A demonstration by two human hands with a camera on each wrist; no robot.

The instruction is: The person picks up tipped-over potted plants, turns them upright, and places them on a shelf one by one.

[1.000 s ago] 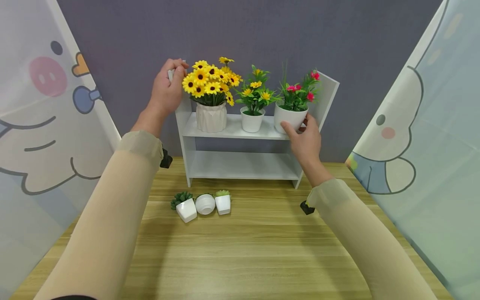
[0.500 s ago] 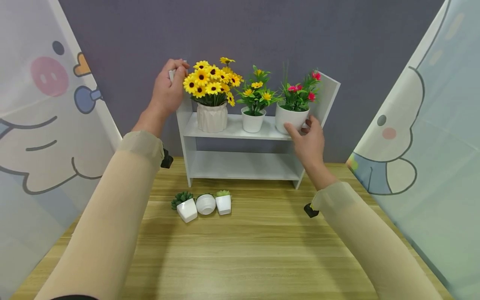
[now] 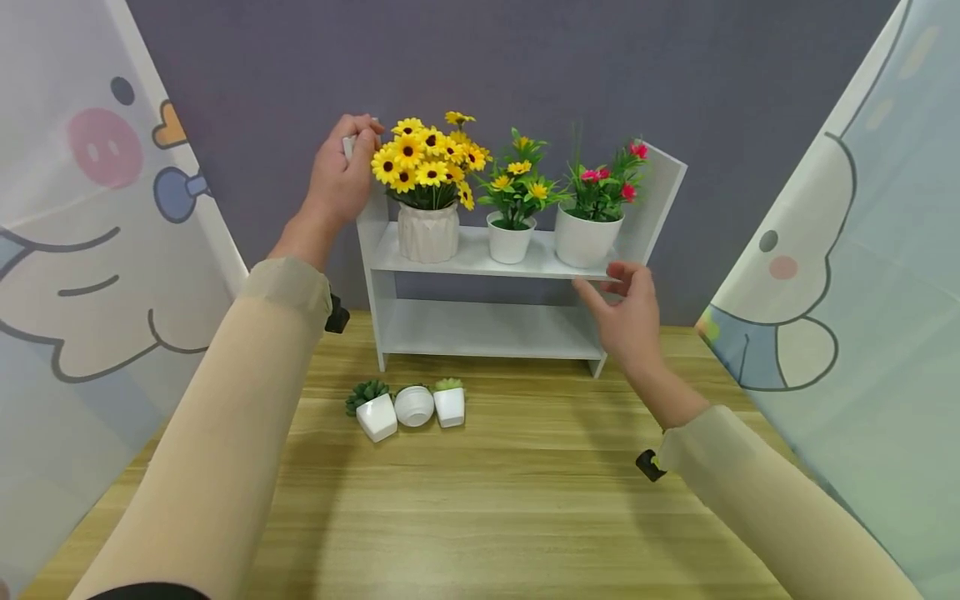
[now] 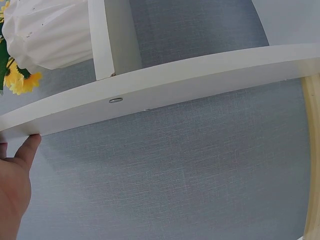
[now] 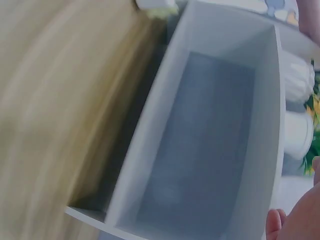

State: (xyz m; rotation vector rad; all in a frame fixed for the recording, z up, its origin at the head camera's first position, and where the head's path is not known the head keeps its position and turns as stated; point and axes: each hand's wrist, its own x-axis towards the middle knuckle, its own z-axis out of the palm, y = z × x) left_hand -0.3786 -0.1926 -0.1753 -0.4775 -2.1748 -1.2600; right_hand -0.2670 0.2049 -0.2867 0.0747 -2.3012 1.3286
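Note:
A white two-tier shelf [image 3: 487,329] stands at the back of the table. My left hand [image 3: 341,171] grips the top of its left side panel; in the left wrist view the thumb [image 4: 27,152] lies against the panel's outer face. Three white-potted artificial plants line the upper board: a pot of sunflowers [image 3: 428,233] at left, a smaller yellow-flowered plant [image 3: 510,243] in the middle, and a pink-flowered plant [image 3: 588,237] at right. Below and in front of that last pot is my right hand [image 3: 630,317], thumb and fingers spread, holding nothing, fingertips near the upper board's front edge.
In front of the shelf, three small white-potted succulents lie on the wooden table [image 3: 487,517]: a dark green one [image 3: 377,417], a round pot [image 3: 415,407] and a light green one [image 3: 450,407]. Cartoon-printed panels [image 3: 795,225] flank both sides; a grey wall [image 3: 525,67] stands behind.
My right hand has let go of the pink-flowered plant's pot and drawn back down and to the right. The pot stands on the upper board. My left hand keeps its grip on the shelf.

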